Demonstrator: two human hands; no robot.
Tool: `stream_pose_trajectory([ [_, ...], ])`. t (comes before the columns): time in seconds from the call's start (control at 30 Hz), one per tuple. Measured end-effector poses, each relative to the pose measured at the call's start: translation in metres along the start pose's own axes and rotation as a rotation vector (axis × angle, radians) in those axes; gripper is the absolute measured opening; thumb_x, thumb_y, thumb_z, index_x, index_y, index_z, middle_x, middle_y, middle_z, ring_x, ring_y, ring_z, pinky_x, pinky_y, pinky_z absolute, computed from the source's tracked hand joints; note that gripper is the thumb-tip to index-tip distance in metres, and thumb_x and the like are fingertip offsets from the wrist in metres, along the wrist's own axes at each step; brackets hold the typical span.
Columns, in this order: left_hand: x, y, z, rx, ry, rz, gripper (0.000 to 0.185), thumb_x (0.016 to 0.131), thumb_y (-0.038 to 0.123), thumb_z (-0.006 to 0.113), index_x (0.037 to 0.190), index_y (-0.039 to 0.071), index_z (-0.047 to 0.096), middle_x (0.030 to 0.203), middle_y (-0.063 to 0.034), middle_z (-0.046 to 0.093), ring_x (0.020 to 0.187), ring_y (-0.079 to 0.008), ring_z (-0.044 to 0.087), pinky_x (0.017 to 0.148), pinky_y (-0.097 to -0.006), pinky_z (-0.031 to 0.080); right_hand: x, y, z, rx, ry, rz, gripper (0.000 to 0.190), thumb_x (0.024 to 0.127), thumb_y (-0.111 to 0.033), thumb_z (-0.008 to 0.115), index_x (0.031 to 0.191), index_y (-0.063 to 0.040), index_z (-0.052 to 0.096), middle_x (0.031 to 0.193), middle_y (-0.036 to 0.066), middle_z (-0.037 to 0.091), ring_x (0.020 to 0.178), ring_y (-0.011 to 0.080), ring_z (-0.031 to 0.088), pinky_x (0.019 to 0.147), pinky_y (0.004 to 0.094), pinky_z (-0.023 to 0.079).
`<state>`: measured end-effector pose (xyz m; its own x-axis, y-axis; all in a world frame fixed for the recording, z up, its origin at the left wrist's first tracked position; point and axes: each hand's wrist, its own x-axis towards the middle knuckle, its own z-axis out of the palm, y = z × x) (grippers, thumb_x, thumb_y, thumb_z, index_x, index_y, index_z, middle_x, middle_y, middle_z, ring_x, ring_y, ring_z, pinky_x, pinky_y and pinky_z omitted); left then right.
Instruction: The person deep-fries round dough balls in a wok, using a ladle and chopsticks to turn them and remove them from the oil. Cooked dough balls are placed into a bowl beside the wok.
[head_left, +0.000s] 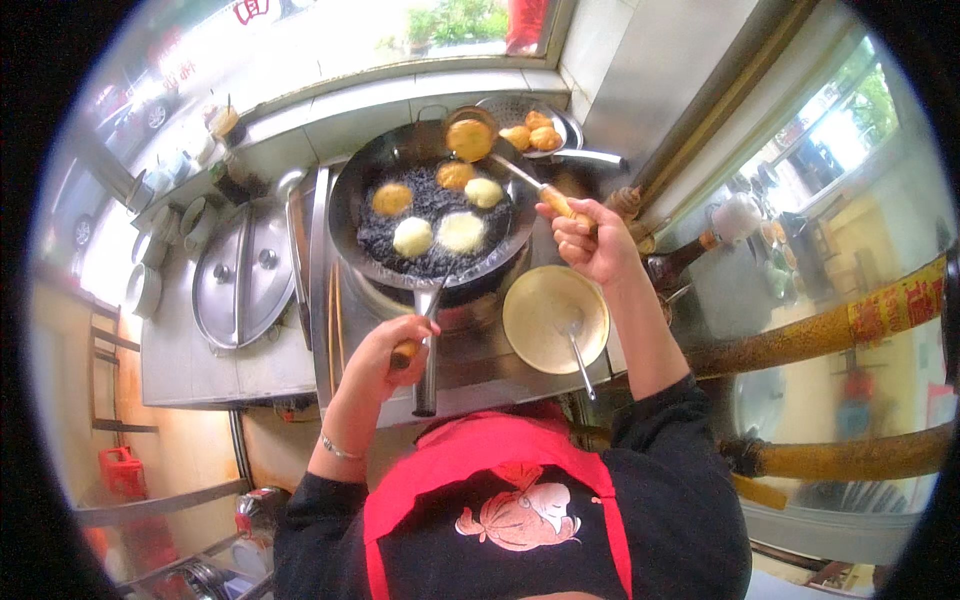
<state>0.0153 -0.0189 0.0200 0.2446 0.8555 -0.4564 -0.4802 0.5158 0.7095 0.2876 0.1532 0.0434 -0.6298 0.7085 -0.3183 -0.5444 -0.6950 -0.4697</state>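
My right hand (592, 236) grips the wooden handle of a skimmer or ladle (517, 171). Its round head is at the wok's far rim and bears a golden fried cake (470, 140). My left hand (394, 349) is closed around a wooden-handled tool (405, 354), beside the wok's metal handle (425, 386); the tool's working end is hard to make out. In the wok (346, 244), dark bubbling oil holds a browned cake (392, 199), another browned one (455, 175) and several pale ones, among them a flat lacy piece (461, 232).
Right of the wok stands a cream bowl (525, 330) with a spoon (581, 364). Behind, a perforated metal strainer (510, 112) holds several fried pieces (544, 137). Leftward are a split-lidded pot (244, 277), a ladle (294, 225), chopsticks (335, 319) and stacked bowls (142, 289).
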Motion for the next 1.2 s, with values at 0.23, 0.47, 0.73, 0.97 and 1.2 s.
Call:
stream_pose_trajectory([
  [0.23, 0.003, -0.004, 0.0, 0.008, -0.002, -0.029, 0.023, 0.082, 0.016, 0.047, 0.096, 0.0, 0.053, 0.043, -0.0012, 0.035, 0.03, -0.0099, 0.026, 0.031, -0.0254, 0.019, 0.065, -0.06, -0.055, -0.642, 0.324, -0.353, 0.016, 0.083, -0.014, 0.058, 0.077, -0.011, 0.043, 0.052, -0.006, 0.032, 0.035, 0.0032, 0.02, 0.032, 0.0198, 0.016],
  [0.47, 0.005, 0.003, 0.015, 0.028, 0.049, -0.016, 0.025, 0.081, 0.016, 0.048, 0.098, -0.003, 0.05, 0.045, -0.0007, 0.035, 0.029, -0.0088, 0.026, 0.03, -0.0236, 0.019, 0.103, -0.06, -0.114, -1.596, 0.699, -0.895, 0.022, 0.079, -0.018, 0.059, 0.089, 0.001, 0.054, 0.062, 0.005, 0.053, 0.052, 0.0149, 0.05, 0.05, 0.0315, 0.041],
  [0.73, 0.023, -0.002, 0.003, 0.045, -0.019, -0.001, 0.022, 0.082, 0.018, 0.05, 0.095, -0.001, 0.051, 0.046, 0.001, 0.036, 0.031, -0.0077, 0.028, 0.03, -0.0232, 0.019, 0.041, -0.002, -0.023, -0.913, 0.247, -0.357, 0.014, 0.085, -0.014, 0.055, 0.093, -0.003, 0.057, 0.062, -0.003, 0.047, 0.051, 0.0037, 0.041, 0.043, 0.0195, 0.031],
  [0.97, 0.021, 0.002, -0.005, -0.002, 0.002, -0.042, 0.02, 0.082, 0.017, 0.052, 0.092, 0.0, 0.053, 0.046, 0.0023, 0.034, 0.031, -0.0072, 0.027, 0.029, -0.0222, 0.018, 0.095, 0.082, -0.022, -1.509, 0.365, -0.497, 0.029, 0.078, -0.022, 0.059, 0.091, 0.004, 0.057, 0.08, 0.021, 0.062, 0.076, 0.0345, 0.061, 0.068, 0.0393, 0.046],
  [1.2, 0.016, 0.009, -0.009, -0.021, -0.013, -0.045, 0.014, 0.08, 0.017, 0.053, 0.085, 0.004, 0.055, 0.051, -0.0017, 0.043, 0.033, -0.0082, 0.03, 0.03, -0.021, 0.018, 0.075, 0.119, -0.006, -1.271, 0.251, -0.483, 0.031, 0.078, -0.021, 0.06, 0.096, 0.005, 0.056, 0.074, 0.015, 0.058, 0.071, 0.0243, 0.058, 0.067, 0.0372, 0.045],
])
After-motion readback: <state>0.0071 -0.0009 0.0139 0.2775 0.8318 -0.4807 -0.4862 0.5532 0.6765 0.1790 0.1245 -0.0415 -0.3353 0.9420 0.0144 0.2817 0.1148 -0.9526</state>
